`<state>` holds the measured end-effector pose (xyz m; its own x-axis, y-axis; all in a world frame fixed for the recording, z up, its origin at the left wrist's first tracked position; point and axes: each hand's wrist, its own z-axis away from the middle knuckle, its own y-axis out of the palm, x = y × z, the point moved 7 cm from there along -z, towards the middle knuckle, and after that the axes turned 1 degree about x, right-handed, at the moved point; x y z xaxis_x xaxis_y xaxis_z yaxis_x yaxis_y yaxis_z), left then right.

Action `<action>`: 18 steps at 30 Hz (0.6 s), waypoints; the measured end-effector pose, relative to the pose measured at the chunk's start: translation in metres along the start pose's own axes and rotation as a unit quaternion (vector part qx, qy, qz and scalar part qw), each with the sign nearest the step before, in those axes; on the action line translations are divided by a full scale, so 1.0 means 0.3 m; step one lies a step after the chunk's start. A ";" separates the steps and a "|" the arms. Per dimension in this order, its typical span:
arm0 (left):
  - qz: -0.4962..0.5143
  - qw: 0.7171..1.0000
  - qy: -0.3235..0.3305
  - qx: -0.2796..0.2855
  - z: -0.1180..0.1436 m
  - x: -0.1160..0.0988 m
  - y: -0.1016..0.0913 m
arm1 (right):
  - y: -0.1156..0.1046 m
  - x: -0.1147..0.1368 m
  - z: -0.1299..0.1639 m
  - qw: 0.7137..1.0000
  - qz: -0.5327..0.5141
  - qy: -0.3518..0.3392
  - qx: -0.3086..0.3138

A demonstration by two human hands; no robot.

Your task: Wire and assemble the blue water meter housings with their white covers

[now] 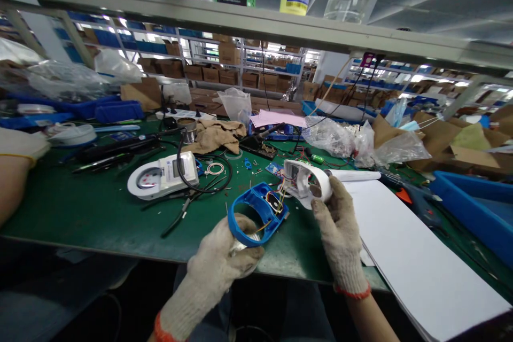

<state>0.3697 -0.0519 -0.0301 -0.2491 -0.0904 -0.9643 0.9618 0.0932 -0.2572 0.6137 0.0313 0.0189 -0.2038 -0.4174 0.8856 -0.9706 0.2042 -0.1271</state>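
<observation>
My left hand (224,251), in a pale knitted glove, is closed around the ring end of a blue plastic housing (240,232). Inside that housing, a small dark part and several thin wires show. My right hand (340,230), gloved the same way, grips the round end of a white plastic housing (308,171), tilted with its hollow side toward the blue one. Thin coloured wires (284,187) run between the two housings. Left of them on the green bench lies a white and grey device (164,173) with a small display and a round socket-like face.
White paper sheets (417,246) lie right of my right hand, with a blue tray (481,214) and a dark power tool (420,206) beyond. A brown cloth (218,136), cables and plastic bags crowd the back. Another person's arm (16,171) rests at far left.
</observation>
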 end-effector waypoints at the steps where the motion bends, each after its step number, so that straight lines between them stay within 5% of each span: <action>1: 0.003 1.000 0.014 0.013 -0.005 -0.012 0.010 | 0.001 -0.001 -0.001 0.999 -0.034 0.014 -0.008; 6: -0.019 0.996 0.082 0.033 -0.021 -0.060 0.016 | -0.036 -0.029 0.043 0.992 -0.064 0.102 -0.042; 11: -0.054 0.987 0.144 0.035 -0.011 -0.109 -0.007 | -0.116 -0.014 0.128 0.975 0.180 0.122 -0.045; 15: -0.085 0.986 0.127 0.058 -0.018 -0.101 0.008 | -0.062 0.128 0.174 0.947 0.315 -0.047 -0.028; 18: -0.110 0.984 0.118 0.076 -0.022 -0.092 0.016 | 0.089 0.212 0.210 0.943 0.241 -0.193 0.119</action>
<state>0.3805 -0.0423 -0.0051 -0.4543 0.1432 -0.8793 0.8834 -0.0548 -0.4654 0.5666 -0.0456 0.0438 -0.6162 -0.6279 0.4755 -0.7445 0.2672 -0.6118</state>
